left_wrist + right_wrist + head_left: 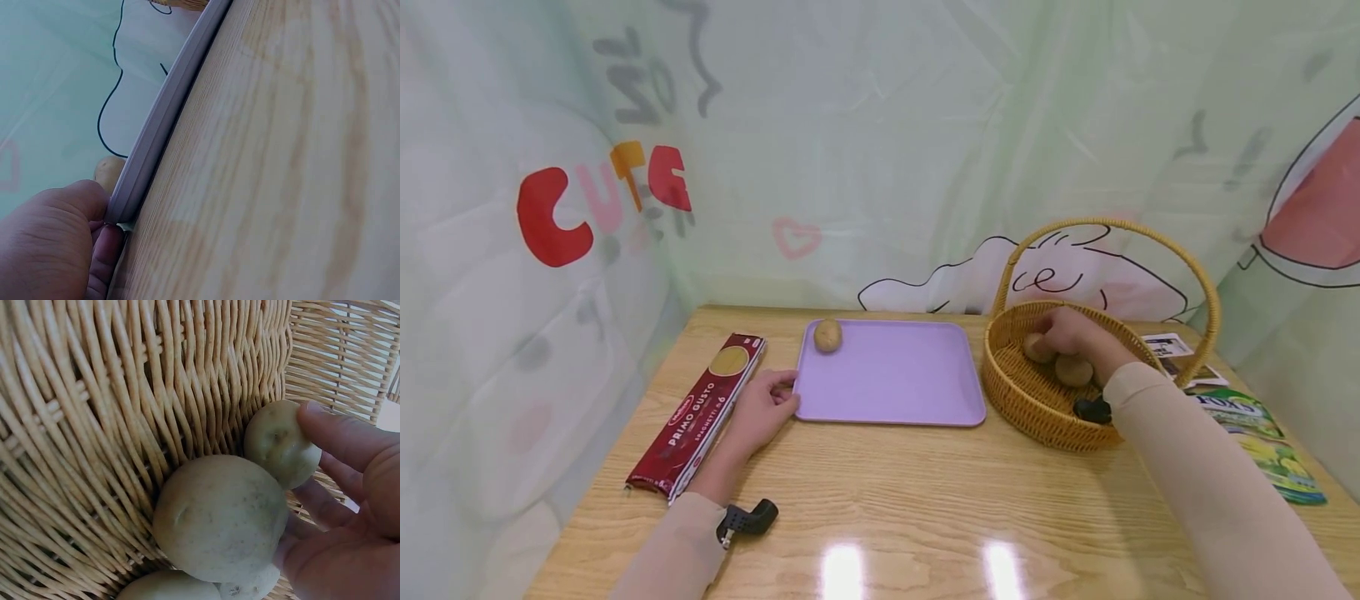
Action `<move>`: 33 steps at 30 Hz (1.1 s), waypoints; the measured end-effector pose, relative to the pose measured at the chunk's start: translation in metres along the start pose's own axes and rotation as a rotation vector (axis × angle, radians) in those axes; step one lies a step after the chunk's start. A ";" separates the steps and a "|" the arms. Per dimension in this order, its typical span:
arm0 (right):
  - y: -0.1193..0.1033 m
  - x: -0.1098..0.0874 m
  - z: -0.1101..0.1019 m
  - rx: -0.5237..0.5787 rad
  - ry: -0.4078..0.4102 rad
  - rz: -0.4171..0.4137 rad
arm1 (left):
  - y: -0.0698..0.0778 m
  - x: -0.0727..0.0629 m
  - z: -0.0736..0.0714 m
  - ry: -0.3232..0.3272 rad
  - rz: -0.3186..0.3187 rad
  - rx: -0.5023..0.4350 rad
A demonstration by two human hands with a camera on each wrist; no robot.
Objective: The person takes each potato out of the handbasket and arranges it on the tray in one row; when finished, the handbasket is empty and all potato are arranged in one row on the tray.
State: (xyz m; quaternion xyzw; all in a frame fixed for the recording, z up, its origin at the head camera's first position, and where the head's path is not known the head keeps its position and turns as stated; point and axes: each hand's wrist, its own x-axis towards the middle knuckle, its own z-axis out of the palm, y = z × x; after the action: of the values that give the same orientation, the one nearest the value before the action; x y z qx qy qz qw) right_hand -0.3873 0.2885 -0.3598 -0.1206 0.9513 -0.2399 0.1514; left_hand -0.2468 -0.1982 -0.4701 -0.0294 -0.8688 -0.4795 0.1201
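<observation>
My left hand [765,410] pinches the left edge of a lilac tray [891,375], thumb above and fingers below, as the left wrist view shows at the tray's rim [159,119]. One potato [827,336] lies in the tray's far left corner. At the right, my right hand [1067,331] reaches into a wicker basket [1026,408] and grips a small potato [278,444] between thumb and fingers. A larger potato [219,515] sits beside it against the wicker, with more potatoes [169,586] partly hidden underneath.
A red spaghetti pack [700,417] lies left of the tray. The basket's tall arched handle [1112,223] rises over the right hand. Right of the basket are a green and yellow packet [1270,450] and a printed packet [1172,346]. A curtain [850,150] hangs behind the wooden table [880,492].
</observation>
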 end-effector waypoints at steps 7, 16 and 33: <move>-0.004 -0.004 0.000 -0.060 0.052 -0.031 | 0.001 0.000 0.004 0.002 0.003 -0.024; -0.010 -0.013 -0.012 0.063 0.102 -0.017 | 0.006 0.000 0.005 -0.002 0.004 -0.027; -0.049 -0.043 -0.026 0.191 0.166 -0.082 | 0.000 -0.001 0.000 0.001 -0.004 0.003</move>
State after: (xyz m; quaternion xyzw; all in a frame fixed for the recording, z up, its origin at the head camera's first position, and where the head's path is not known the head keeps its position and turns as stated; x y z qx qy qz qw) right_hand -0.3486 0.2709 -0.3042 -0.1241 0.9276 -0.3448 0.0729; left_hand -0.2462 -0.1978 -0.4702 -0.0269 -0.8696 -0.4783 0.1197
